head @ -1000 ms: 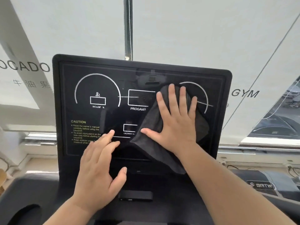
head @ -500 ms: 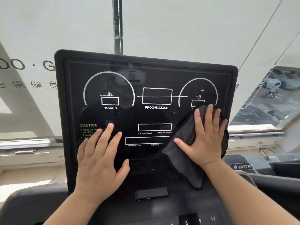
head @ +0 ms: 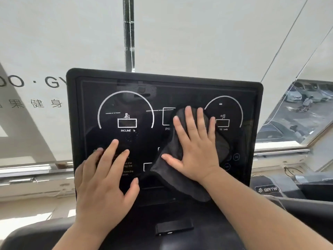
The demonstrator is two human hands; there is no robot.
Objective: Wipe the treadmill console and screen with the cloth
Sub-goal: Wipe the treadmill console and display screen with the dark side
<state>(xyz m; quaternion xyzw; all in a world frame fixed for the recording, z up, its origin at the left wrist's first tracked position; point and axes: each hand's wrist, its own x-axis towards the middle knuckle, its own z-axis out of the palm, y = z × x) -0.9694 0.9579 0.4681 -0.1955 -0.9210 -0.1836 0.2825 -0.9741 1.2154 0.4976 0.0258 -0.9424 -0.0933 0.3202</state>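
The right hand (head: 195, 150), fingers flat and spread, presses the cloth (head: 189, 181) against the screen (head: 162, 87) centre; the left hand (head: 103, 181) rests flat, holding nothing, near its lower-left corner.

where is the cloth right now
In the head view the cloth is pressed against the screen under the right hand, right of centre, its lower end drooping below the wrist.
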